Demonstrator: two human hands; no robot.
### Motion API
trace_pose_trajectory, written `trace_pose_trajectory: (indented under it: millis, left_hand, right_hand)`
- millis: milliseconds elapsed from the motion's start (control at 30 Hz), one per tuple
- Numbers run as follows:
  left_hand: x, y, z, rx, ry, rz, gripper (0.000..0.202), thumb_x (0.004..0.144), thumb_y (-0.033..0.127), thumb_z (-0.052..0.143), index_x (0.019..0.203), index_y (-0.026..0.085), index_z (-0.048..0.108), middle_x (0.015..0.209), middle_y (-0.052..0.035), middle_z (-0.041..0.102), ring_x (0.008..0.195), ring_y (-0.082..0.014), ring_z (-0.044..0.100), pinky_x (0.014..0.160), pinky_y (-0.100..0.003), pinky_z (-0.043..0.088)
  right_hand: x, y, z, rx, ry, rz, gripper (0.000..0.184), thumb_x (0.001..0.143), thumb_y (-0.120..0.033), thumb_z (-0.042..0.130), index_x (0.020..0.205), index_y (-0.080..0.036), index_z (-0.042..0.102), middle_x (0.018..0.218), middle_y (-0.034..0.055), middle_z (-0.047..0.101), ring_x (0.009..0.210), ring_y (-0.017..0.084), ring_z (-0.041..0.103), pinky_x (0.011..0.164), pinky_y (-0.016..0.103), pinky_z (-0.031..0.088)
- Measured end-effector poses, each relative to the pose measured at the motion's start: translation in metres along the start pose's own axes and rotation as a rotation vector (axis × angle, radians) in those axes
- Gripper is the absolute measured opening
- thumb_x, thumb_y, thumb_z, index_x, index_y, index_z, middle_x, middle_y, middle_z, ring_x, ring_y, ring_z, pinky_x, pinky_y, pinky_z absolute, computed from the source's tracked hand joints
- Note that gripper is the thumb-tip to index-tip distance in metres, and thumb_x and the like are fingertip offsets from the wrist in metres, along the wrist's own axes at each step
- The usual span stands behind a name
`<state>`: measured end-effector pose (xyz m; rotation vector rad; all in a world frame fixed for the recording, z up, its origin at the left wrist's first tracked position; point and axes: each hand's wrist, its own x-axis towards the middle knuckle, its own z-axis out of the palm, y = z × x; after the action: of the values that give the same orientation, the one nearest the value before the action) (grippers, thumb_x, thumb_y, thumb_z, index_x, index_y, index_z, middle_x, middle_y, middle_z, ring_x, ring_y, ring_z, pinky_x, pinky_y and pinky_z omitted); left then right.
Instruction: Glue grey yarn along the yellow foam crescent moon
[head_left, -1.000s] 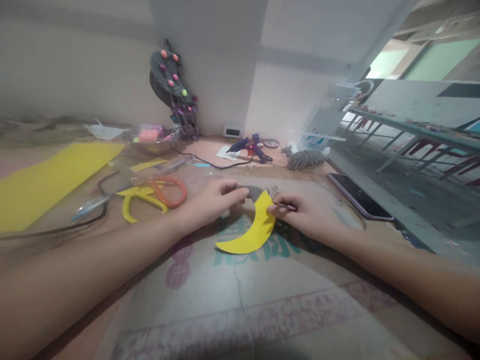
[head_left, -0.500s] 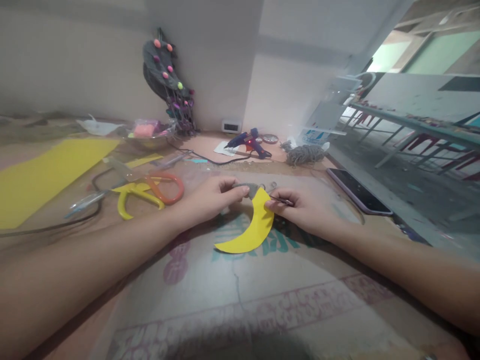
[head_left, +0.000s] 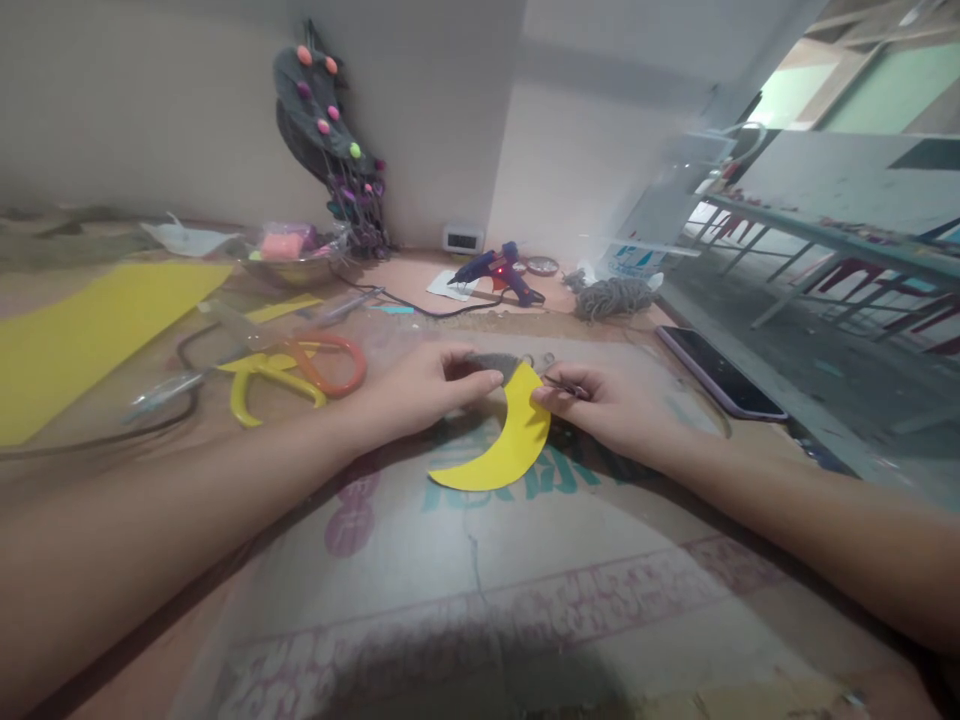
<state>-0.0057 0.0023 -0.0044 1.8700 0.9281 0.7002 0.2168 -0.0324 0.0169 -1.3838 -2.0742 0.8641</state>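
A yellow crescent cutout (head_left: 517, 440) is held just above the printed sheet in front of me, its free tip pointing left. Grey yarn (head_left: 491, 364) covers its upper end. My left hand (head_left: 442, 385) pinches that grey end between thumb and fingers. At the crescent's right edge, my right hand (head_left: 589, 400) is closed, its thumb against the yellow surface. Thin dark strands, apparently yarn, stick out between the right fingers; the fingertips behind the crescent are hidden.
Orange-and-yellow-handled scissors (head_left: 330, 362) and a yellow sheet (head_left: 97, 340) lie left. Behind are a blue glue gun (head_left: 499, 270) with a cord, a small digital display (head_left: 463, 239), and a grey yarn bundle (head_left: 615, 297). A phone (head_left: 720, 370) lies right; a decorated grey crescent (head_left: 322, 120) leans on the wall.
The view has shifted slightly. More of the grey wrapped end shows beside my left thumb, and the dark strands in my right fingers have changed angle. Both hands keep their grip.
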Motion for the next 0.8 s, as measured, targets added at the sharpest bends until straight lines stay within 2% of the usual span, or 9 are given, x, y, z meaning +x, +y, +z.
trace_pose_trajectory:
  millis: [133,233,333,433,600,700,800]
  left_hand:
    - [-0.0001,-0.0005,0.0002,-0.02,-0.023,-0.019,0.029,0.088,0.044,0.055,0.088,0.017,0.064,0.079,-0.0031,0.068,0.067,-0.0148,0.059,0.059,-0.026,0.044]
    - [0.0,0.0003,-0.0002,-0.014,0.026,-0.009,0.026,0.088,0.039,0.053,0.079,0.017,0.062,0.072,-0.0007,0.062,0.064,-0.0131,0.056,0.058,-0.025,0.042]
    - [-0.0003,0.0025,-0.0007,-0.018,0.068,-0.009,0.029,0.088,0.042,0.054,0.074,0.017,0.059,0.068,0.0007,0.058,0.061,-0.0114,0.053,0.056,-0.023,0.04]
    - [-0.0003,0.0045,-0.0007,-0.056,0.069,-0.038,0.032,0.087,0.046,0.055,0.074,0.017,0.059,0.063,0.0019,0.056,0.054,-0.0093,0.049,0.051,-0.022,0.037]
    - [0.0006,0.0046,0.0002,-0.122,0.058,-0.09,0.033,0.087,0.043,0.054,0.067,0.017,0.053,0.054,0.0047,0.047,0.044,-0.0062,0.039,0.044,-0.02,0.03]
    - [0.0003,0.0052,0.0007,-0.116,0.076,-0.093,0.031,0.086,0.041,0.054,0.067,0.017,0.054,0.057,0.0028,0.053,0.047,-0.0072,0.045,0.046,-0.02,0.033]
    - [-0.0007,0.0064,0.0008,-0.065,0.087,-0.12,0.025,0.085,0.037,0.054,0.071,0.017,0.059,0.063,0.0002,0.061,0.054,-0.0102,0.053,0.049,-0.021,0.037]
  right_hand:
    - [-0.0005,-0.0003,-0.0004,-0.018,-0.013,0.006,0.027,0.086,-0.041,0.055,0.071,-0.018,0.059,0.062,-0.0003,0.05,0.056,0.012,0.043,0.051,0.025,0.034]
    - [-0.0006,0.0004,-0.0005,0.022,-0.011,0.023,0.028,0.086,-0.042,0.056,0.071,-0.018,0.059,0.062,-0.0006,0.049,0.056,0.012,0.043,0.051,0.025,0.034]
    - [-0.0003,0.0013,-0.0001,0.055,-0.018,0.037,0.029,0.085,-0.044,0.056,0.072,-0.018,0.058,0.062,-0.0003,0.05,0.056,0.012,0.045,0.051,0.025,0.034]
    - [0.0004,0.0015,0.0005,0.046,-0.018,0.04,0.03,0.085,-0.045,0.056,0.072,-0.018,0.058,0.062,-0.0006,0.05,0.056,0.012,0.044,0.051,0.025,0.034]
    - [0.0018,0.0032,0.0018,-0.051,0.003,-0.015,0.03,0.085,-0.045,0.054,0.073,-0.018,0.061,0.066,0.0001,0.054,0.06,0.013,0.047,0.055,0.025,0.037]
    - [0.0018,0.0058,0.0012,-0.139,0.051,-0.044,0.029,0.085,-0.045,0.055,0.077,-0.018,0.063,0.066,0.0005,0.058,0.061,0.014,0.05,0.055,0.026,0.038]
    - [0.0009,0.0084,-0.0025,-0.284,0.15,-0.184,0.027,0.088,-0.043,0.054,0.088,-0.019,0.066,0.074,0.0027,0.065,0.067,0.017,0.057,0.059,0.027,0.04]
